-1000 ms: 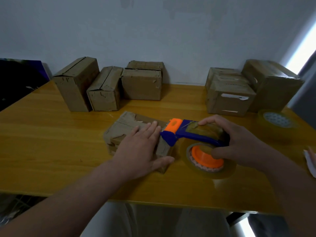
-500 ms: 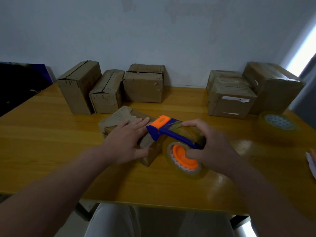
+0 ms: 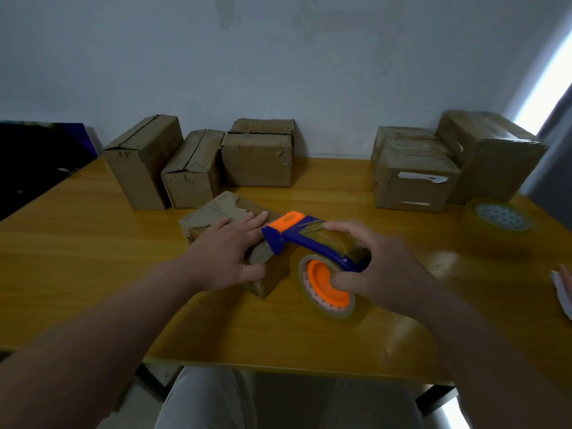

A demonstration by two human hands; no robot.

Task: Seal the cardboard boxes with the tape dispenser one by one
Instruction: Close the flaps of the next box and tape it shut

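Note:
A small flat cardboard box (image 3: 216,215) lies in the middle of the wooden table (image 3: 77,243). My left hand (image 3: 223,252) presses flat on its top, fingers straight and pointing right. My right hand (image 3: 377,261) grips the blue and orange tape dispenser (image 3: 297,233), fingers curled round its handle and the orange hub of its clear tape roll (image 3: 328,292). The dispenser's orange head sits at the box's right end, beside my left fingertips.
Three cardboard boxes (image 3: 192,171) stand in a row at the back left, and two larger boxes (image 3: 414,181) at the back right. A spare tape roll (image 3: 498,224) lies at the right. White paper (image 3: 563,289) pokes in at the right edge.
The view has shifted a little. My right hand has kept its grip on the dispenser at the box's right end, while my left hand stays pressed on the box top.

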